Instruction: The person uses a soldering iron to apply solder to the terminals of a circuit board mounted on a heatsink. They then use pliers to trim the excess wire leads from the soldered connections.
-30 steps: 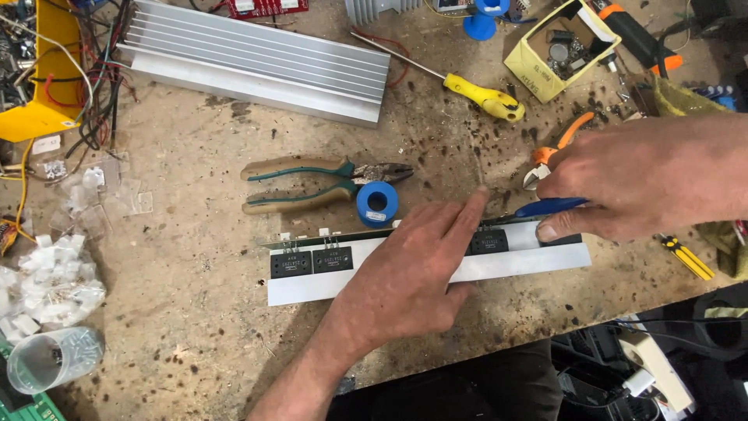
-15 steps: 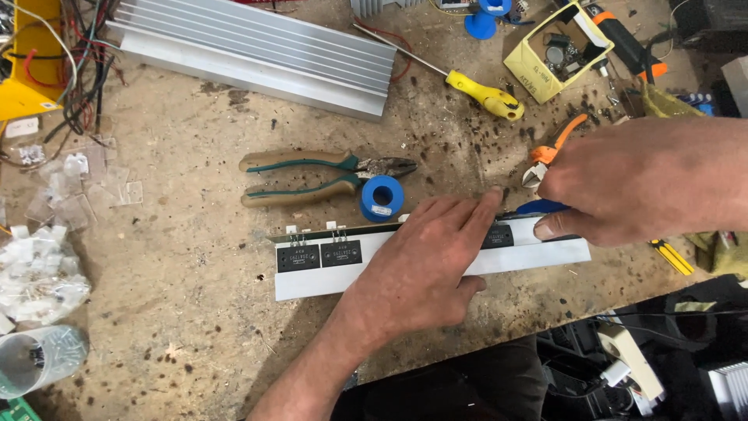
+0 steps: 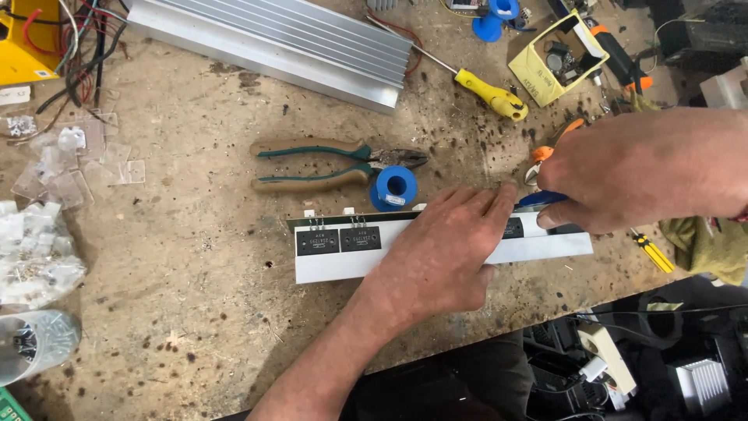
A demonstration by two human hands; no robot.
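Left hand (image 3: 444, 249) pressed flat, palm down, on a long white metal strip (image 3: 343, 261) carrying flat black rectangular components (image 3: 339, 239) on a worn, stained wooden workbench (image 3: 179, 312). Right hand (image 3: 647, 168) closed around a blue-handled tool (image 3: 541, 199) (tip hidden) at the strip's right end. Just behind the strip: a blue spool (image 3: 393, 189) touching green-handled pliers (image 3: 327, 164). Farther back: a ribbed aluminium heat sink (image 3: 273, 39) and a yellow-handled screwdriver (image 3: 487, 91).
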